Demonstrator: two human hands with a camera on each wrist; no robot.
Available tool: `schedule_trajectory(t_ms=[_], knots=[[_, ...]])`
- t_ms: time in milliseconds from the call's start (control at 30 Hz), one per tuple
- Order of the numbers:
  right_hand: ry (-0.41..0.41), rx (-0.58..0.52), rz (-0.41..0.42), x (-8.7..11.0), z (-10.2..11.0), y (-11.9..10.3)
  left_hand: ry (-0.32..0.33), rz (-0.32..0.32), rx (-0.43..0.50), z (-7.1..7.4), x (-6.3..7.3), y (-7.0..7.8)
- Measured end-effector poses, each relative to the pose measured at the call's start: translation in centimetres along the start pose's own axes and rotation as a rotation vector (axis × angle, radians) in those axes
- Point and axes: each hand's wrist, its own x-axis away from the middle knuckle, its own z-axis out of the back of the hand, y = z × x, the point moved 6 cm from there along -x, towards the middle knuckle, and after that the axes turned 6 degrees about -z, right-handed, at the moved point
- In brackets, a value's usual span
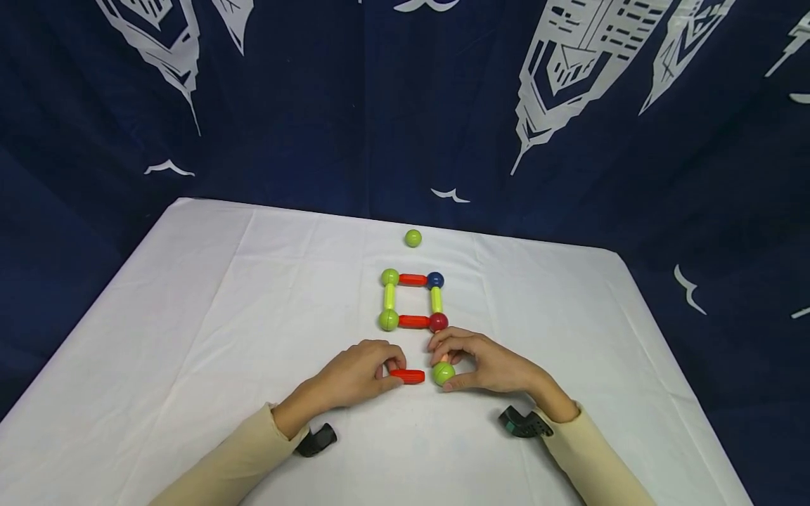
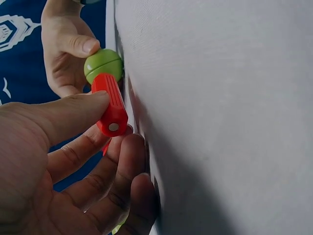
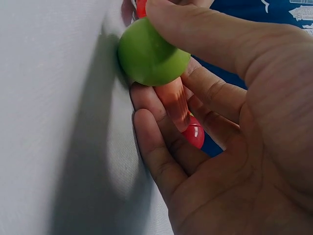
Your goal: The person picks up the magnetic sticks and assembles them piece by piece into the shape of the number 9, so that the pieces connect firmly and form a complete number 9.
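Observation:
My left hand [image 1: 361,374] pinches a red rod [image 1: 413,377] between thumb and fingers, low over the table. The rod's free end points right, toward a green ball [image 1: 444,373]. That ball is gripped by my right hand [image 1: 496,364], thumb on its near side. From the ball an orange rod [image 3: 173,105] runs between the right fingers to a red ball [image 1: 439,322], the near right corner of a square frame. In the left wrist view the red rod [image 2: 109,100] overlaps the green ball. My right fingers partly hide the orange rod in the head view.
The square's other corners are a blue ball [image 1: 434,280] and two green balls, joined by red and yellow rods [image 1: 389,297]. One loose green ball [image 1: 413,238] lies near the far edge of the white-covered table [image 1: 304,267]. A dark blue curtain [image 1: 304,105] hangs behind.

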Motion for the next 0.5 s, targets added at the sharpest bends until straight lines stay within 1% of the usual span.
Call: schedule_trajectory(t_ms=[267, 500], knots=[[0.006, 0.006, -0.002, 0.01, -0.01, -0.10, -0.003, 0.007, -0.017, -0.36, -0.58, 0.23], [0.030, 0.051, 0.039, -0.01, -0.39, -0.52, -0.001, -0.003, -0.024, -0.67, -0.80, 0.52]])
